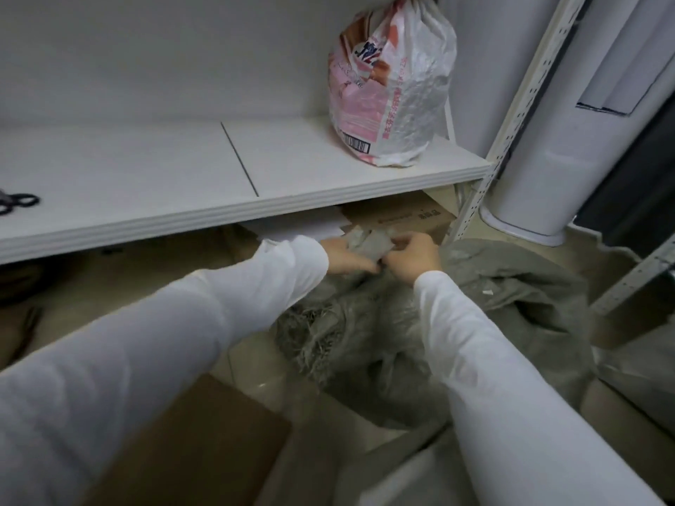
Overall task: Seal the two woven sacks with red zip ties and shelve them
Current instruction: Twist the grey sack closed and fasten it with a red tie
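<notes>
**Hands bunch grey sack's mouth below shelf**

A person's left hand (345, 255) and right hand (414, 259), close together, both clench the gathered mouth of a grey woven plastic sack (401, 341). The sack sits on the floor just under the front edge of a white board shelf (182, 169). A pink-and-white printed woven sack (392, 85) stands upright near the shelf's right end. Black-handled scissors (16, 202) lie at its left edge.

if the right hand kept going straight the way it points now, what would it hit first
The gathered neck of the grey woven sack, which the right hand grips; just past it, the left hand. Depth is hard to judge.
</notes>
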`<action>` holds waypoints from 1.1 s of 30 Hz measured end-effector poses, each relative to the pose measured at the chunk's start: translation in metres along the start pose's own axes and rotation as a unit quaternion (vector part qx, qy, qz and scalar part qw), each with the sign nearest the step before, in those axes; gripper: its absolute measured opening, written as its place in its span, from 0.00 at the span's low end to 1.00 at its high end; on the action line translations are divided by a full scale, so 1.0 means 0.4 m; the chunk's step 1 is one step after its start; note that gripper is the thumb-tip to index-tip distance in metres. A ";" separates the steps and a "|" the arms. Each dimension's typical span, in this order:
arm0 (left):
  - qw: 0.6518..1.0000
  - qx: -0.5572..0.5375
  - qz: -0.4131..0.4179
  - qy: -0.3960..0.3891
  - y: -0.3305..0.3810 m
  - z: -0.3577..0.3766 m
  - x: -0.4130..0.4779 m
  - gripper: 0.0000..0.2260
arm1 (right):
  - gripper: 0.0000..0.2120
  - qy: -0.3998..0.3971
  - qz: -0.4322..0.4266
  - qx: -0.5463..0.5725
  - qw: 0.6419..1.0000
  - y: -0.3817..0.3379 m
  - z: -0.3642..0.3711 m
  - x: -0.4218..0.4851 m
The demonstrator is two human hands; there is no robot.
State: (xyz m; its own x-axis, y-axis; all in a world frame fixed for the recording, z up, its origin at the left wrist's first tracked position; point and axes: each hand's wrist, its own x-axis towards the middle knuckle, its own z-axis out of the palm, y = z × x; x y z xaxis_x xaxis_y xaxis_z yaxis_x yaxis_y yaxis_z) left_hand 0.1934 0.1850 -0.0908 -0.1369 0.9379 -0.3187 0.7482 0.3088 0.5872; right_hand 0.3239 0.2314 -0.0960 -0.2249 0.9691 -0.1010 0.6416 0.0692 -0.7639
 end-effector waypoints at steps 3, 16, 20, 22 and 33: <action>0.995 -0.045 -0.017 -0.086 -0.068 0.135 -0.014 0.53 | 0.19 0.017 0.002 0.039 0.999 0.013 0.003 -0.018; 0.967 -0.069 -0.096 0.226 -0.194 0.003 -0.045 0.11 | 0.54 -0.138 0.061 -0.269 0.951 0.036 0.077 -0.011; 0.953 -0.126 -0.048 0.272 -0.191 -0.129 -0.201 0.10 | 0.67 -0.097 0.087 -0.235 0.963 0.027 0.122 -0.009; 0.947 -0.151 -0.036 0.281 -0.189 -0.159 -0.280 0.10 | 0.58 -0.074 0.057 -0.160 0.983 0.019 0.149 -0.006; 0.943 -0.257 -0.039 0.208 -0.285 -0.179 -0.506 0.20 | 0.15 -0.005 -0.122 0.380 0.917 -0.232 0.147 -0.103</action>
State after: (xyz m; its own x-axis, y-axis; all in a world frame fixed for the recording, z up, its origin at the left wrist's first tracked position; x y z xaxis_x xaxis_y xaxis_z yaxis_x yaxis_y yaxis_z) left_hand 0.0891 -0.0285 -0.0399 -0.5014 0.8568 -0.1201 0.3262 0.3158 0.8910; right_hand 0.2305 0.1709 -0.0583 -0.3030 0.9443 0.1281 -0.1230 0.0946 -0.9879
